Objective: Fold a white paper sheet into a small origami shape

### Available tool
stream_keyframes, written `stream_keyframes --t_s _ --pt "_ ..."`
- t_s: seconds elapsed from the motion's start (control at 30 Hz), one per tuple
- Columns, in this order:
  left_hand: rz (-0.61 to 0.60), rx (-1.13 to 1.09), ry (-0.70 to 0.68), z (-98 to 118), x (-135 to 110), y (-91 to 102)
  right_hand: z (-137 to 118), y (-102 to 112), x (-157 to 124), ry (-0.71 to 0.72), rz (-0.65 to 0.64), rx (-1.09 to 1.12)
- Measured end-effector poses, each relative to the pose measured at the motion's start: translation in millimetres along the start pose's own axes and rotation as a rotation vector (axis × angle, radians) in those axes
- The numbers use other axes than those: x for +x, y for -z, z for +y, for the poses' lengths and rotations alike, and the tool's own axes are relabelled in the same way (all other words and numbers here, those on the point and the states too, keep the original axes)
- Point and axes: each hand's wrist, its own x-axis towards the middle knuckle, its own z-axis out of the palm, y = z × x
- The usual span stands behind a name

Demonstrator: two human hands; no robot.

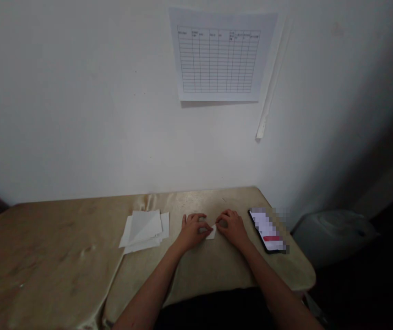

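Observation:
Between my two hands is a small piece of white paper (211, 234), low over the table, its upper part hidden by fingers. My left hand (194, 229) pinches its left side with thumb and index finger while the other fingers curve above. From the right, my right hand (231, 226) pinches the paper's upper right edge, thumb and fingertips together. A loose pile of white paper sheets (144, 229) lies left of my left hand. Whether the small piece is folded, I cannot tell.
A phone (267, 231) with a lit, partly blurred screen lies right of my right hand. The table (62, 256) has a wrinkled tan cover and meets a white wall. A printed table sheet (220, 59) hangs there. A pale container (334, 233) stands beyond the right edge.

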Motion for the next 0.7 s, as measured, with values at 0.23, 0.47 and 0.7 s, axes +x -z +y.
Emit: stream_keyframes --t_s 0.23,0.47,0.7 --pt "0.015 -0.002 -0.004 -4 0 -3.7 1 4 -1 -0.015 -0.061 0.028" --pt "0.017 -0.016 -0.009 -6 0 -4.7 2 6 -7 0.019 -0.119 0.050" --pt "0.003 -0.025 0.008 -1 -1 0.4 -1 10 -14 0.064 -0.117 0.048"
